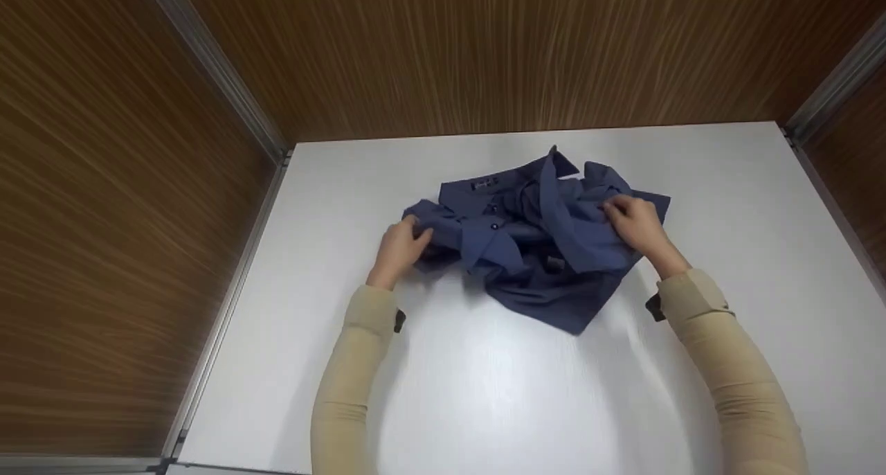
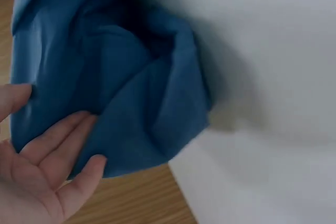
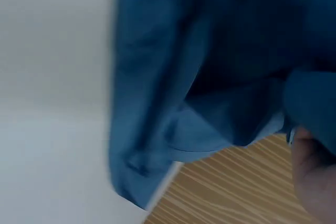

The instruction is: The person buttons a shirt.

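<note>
A crumpled dark blue button-up shirt [image 1: 547, 291] lies in a heap on the white table, its buttons and a small label showing near the middle. My left hand [image 1: 401, 246] grips the shirt at its left end. In the left wrist view, the fingers of my left hand [image 2: 58, 163] are partly tucked into the cloth, with the thumb across from them. On the other side, my right hand [image 1: 637, 222] pinches a fold of the shirt near its right end. The right wrist view shows my right hand [image 3: 312, 174] at the edge, its fingertips mostly hidden by cloth.
The white table [image 1: 484, 399] extends around the shirt. Brown wood-grain panels rise behind [image 1: 484, 59] and at the left [image 1: 124, 219], with metal rails along their edges. Another panel stands at the right.
</note>
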### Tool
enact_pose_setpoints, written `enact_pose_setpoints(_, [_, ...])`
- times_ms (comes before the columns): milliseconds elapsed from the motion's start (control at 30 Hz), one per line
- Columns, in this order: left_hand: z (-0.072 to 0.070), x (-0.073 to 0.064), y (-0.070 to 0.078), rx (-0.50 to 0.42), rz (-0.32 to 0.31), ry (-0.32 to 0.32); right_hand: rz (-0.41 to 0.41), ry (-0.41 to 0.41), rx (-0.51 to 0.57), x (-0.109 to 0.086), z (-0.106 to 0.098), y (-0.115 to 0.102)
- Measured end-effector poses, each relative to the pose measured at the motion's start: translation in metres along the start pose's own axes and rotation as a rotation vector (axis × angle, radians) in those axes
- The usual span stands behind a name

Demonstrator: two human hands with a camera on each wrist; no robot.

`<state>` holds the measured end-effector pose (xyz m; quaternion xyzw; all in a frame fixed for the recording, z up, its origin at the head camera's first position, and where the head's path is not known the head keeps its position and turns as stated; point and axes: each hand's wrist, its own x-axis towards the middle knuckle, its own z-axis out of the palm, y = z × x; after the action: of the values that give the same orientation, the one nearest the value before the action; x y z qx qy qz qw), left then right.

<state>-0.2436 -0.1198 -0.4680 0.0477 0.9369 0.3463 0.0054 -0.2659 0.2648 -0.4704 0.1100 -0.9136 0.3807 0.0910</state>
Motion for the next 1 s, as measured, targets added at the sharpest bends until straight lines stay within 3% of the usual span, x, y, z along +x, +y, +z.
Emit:
enact_pose_setpoints(133, [-0.027, 0.015, 0.01, -0.061, 0.011, 0.142, 0.158, 0.139, 0.128, 0.01, -0.027, -0.02])
enact_pose_setpoints(200, [-0.033, 0.023, 0.015, -0.074, 0.036, 0.169, 0.211, 0.18, 0.213, 0.015, -0.036, -0.028])
enact_pose_setpoints(267, [-0.034, 0.031, 0.018, -0.067, 0.045, 0.142, 0.251, 0.156, 0.323, 0.02, -0.042, -0.033])
enact_pose_setpoints(367, [-0.025, 0.038, 0.016, -0.045, 0.017, 0.037, 0.26, 0.06, 0.326, 0.023, -0.041, -0.03])
enact_pose_setpoints(433, [-0.013, 0.036, 0.009, -0.015, -0.025, -0.042, 0.23, -0.009, 0.261, 0.02, -0.034, -0.023])
enact_pose_setpoints(533, [0.006, 0.026, -0.004, 0.056, -0.11, -0.137, 0.143, -0.089, 0.063, 0.01, -0.022, -0.007])
enact_pose_setpoints(600, [0.018, 0.016, -0.01, 0.101, -0.164, -0.235, 0.099, -0.173, -0.059, 0.002, -0.015, 0.004])
enact_pose_setpoints(733, [0.041, -0.003, -0.01, 0.171, -0.2, -0.477, 0.117, -0.403, -0.285, -0.013, -0.004, 0.021])
enact_pose_setpoints(800, [0.054, -0.011, -0.006, 0.176, -0.194, -0.556, 0.14, -0.486, -0.369, -0.018, 0.002, 0.027])
enact_pose_setpoints(900, [0.075, -0.02, 0.003, 0.165, -0.168, -0.579, 0.129, -0.525, -0.46, -0.023, 0.014, 0.032])
enact_pose_setpoints(1000, [0.094, -0.026, 0.012, 0.228, -0.079, -0.524, 0.063, -0.5, -0.562, -0.024, 0.028, 0.034])
